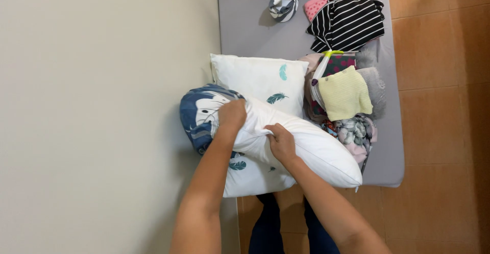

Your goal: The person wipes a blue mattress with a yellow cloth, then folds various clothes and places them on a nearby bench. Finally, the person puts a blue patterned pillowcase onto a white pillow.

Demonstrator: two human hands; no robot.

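Head view: both forearms come up from 6 o'clock. Left hand is closed, gripping the edge of a blue patterned pillowcase that sits partway over one end of a white pillow. Right hand pinches the pillow fabric mid-body. The pillow lies at centre on the near end of a grey mattress. Feather-print pillow sits just behind, at 12. Clothes pile at 2 o'clock, striped garment beyond.
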